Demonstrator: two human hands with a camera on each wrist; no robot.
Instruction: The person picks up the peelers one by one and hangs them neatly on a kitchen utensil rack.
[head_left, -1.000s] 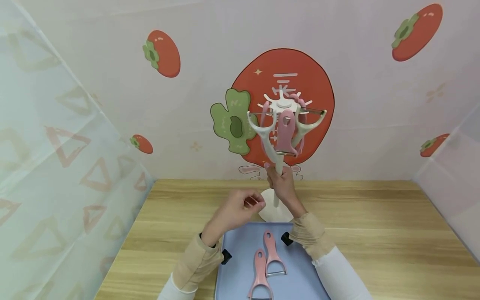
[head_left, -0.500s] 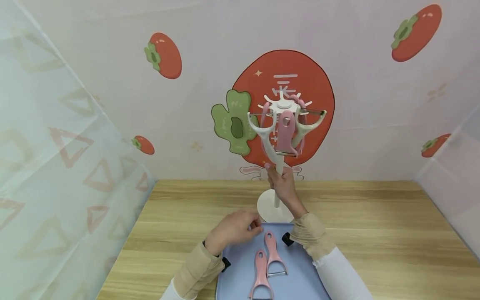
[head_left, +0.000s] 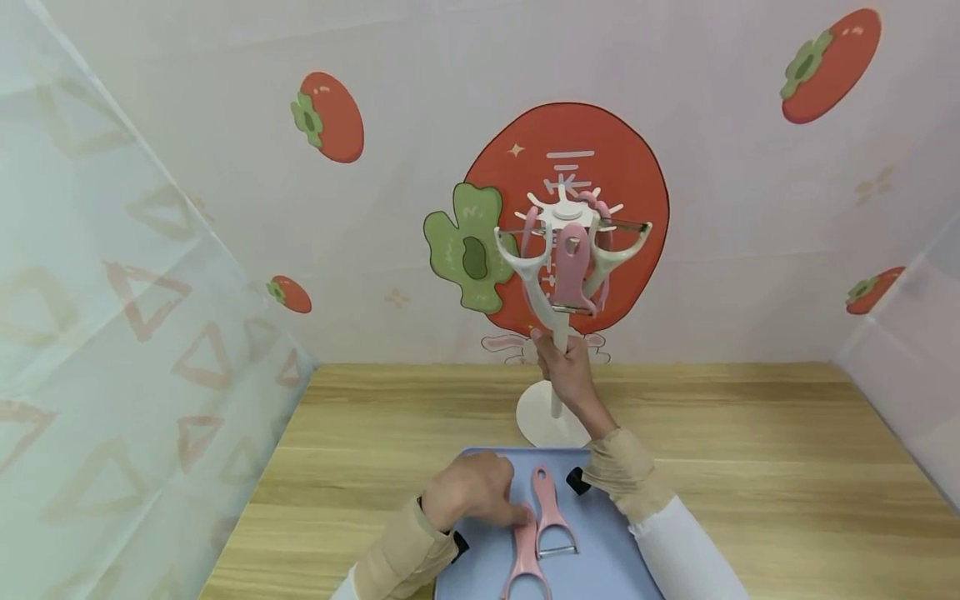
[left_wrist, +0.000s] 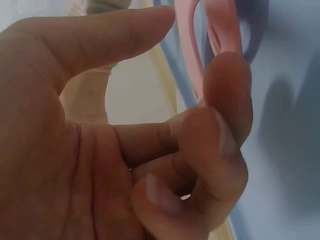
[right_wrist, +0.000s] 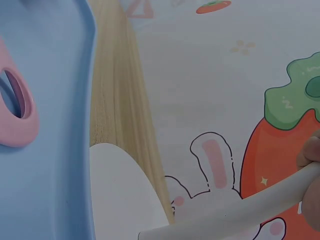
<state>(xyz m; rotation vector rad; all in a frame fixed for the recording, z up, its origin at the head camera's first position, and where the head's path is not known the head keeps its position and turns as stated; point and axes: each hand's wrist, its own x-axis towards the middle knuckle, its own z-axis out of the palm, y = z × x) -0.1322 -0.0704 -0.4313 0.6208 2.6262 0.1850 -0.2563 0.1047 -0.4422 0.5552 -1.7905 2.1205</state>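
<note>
My right hand (head_left: 570, 371) grips the post of a white rack (head_left: 567, 215) with hooks around its top. From the hooks hang a white peeler (head_left: 534, 271), a cream one (head_left: 617, 254) and a pink one (head_left: 573, 265), with more pink behind. Over the blue tray (head_left: 611, 542), my left hand (head_left: 474, 490) is at the handle end of a pink peeler (head_left: 523, 546). In the left wrist view its thumb and bent fingers stand apart, a fingertip overlapping the handle (left_wrist: 222, 27). A second pink peeler (head_left: 547, 496) lies just to the right.
The rack's round white base (head_left: 542, 414) stands behind the tray on a wooden table (head_left: 750, 483). A printed cloth backdrop (head_left: 397, 217) rises at the table's far edge, with similar cloth at both sides. A black clip-like piece (head_left: 577, 481) is by the right sleeve.
My left hand has come down from beside the rack's base to the nearer pink peeler in the tray. The right hand keeps its grip on the post.
</note>
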